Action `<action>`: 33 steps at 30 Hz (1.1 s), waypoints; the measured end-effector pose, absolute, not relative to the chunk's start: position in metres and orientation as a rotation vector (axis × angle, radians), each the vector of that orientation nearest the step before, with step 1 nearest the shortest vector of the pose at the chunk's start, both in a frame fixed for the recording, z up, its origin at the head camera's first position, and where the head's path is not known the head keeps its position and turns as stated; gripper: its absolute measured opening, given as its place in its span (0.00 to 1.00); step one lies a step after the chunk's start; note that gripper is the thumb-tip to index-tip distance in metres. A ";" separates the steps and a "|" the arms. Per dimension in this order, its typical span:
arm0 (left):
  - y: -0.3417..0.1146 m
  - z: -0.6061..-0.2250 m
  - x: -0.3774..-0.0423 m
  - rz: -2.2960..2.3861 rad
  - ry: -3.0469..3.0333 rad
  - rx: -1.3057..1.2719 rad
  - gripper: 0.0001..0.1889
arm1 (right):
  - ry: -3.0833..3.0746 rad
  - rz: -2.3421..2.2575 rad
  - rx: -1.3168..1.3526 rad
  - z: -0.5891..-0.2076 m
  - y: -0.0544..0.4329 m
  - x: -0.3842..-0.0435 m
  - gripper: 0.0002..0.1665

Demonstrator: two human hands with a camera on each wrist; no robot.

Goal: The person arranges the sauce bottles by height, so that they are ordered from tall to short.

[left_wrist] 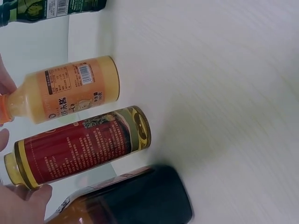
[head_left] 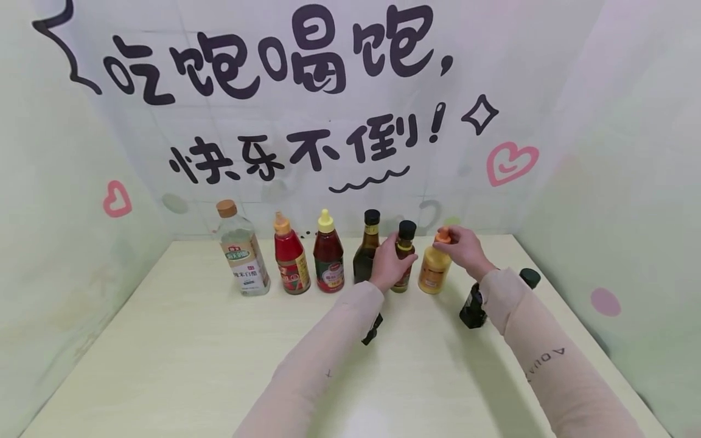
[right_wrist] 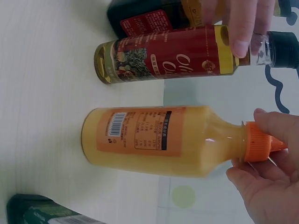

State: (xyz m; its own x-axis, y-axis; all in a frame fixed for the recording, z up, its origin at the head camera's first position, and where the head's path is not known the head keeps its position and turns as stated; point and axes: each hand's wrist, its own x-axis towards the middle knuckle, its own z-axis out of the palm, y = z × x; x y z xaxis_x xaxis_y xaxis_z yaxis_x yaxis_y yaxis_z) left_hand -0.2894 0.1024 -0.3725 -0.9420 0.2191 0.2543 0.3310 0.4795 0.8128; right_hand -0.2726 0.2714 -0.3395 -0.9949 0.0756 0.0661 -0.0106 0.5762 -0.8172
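My left hand (head_left: 390,264) grips the upper part of an olive oil bottle (right_wrist: 173,53) with a red label and a black cap. Right beside it, my right hand (head_left: 465,246) pinches the orange cap of a yellow sauce bottle (head_left: 434,272). Both bottles stand upright at the back of the table, a small gap between them. In the left wrist view, the thumb of the left hand (left_wrist: 23,205) lies against the olive oil bottle's shoulder. A dark bottle with a black cap (head_left: 366,255) stands just left of the left hand, partly covered by it.
Further left stand a brown-red sauce bottle (head_left: 329,264), a red sauce bottle (head_left: 292,264) and a clear vinegar bottle (head_left: 243,261). My right sleeve partly hides a dark green bottle (head_left: 472,310). A black object (head_left: 372,333) shows beside the left sleeve. Printed walls enclose the table (head_left: 181,359).
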 end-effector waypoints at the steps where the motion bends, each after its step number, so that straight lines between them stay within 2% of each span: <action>1: 0.102 -0.373 -0.289 -1.469 -2.601 -0.489 0.27 | -2.715 1.406 -0.047 -0.338 0.272 -0.273 0.26; 13: 0.094 -0.376 -0.280 -1.519 -2.541 -0.519 0.35 | -2.779 1.351 0.019 -0.318 0.279 -0.264 0.35; 17: 0.091 -0.376 -0.277 -1.505 -2.495 -0.530 0.35 | -2.798 1.335 0.034 -0.312 0.285 -0.258 0.37; 28: 0.090 -0.373 -0.263 -1.415 -2.324 -0.650 0.34 | -2.753 1.357 0.127 -0.306 0.306 -0.237 0.38; 33: 0.098 -0.370 -0.256 -1.410 -2.272 -0.708 0.32 | -2.696 1.282 0.176 -0.306 0.314 -0.227 0.35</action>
State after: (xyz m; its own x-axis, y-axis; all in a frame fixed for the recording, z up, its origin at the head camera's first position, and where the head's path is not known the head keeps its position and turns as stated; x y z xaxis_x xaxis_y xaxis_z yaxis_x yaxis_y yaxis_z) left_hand -0.2558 0.0977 -0.3701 -0.8039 0.2188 0.5531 0.5927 0.3719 0.7144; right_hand -0.2266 0.3143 -0.3059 -0.9817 -0.0406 0.1862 -0.1701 0.6277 -0.7597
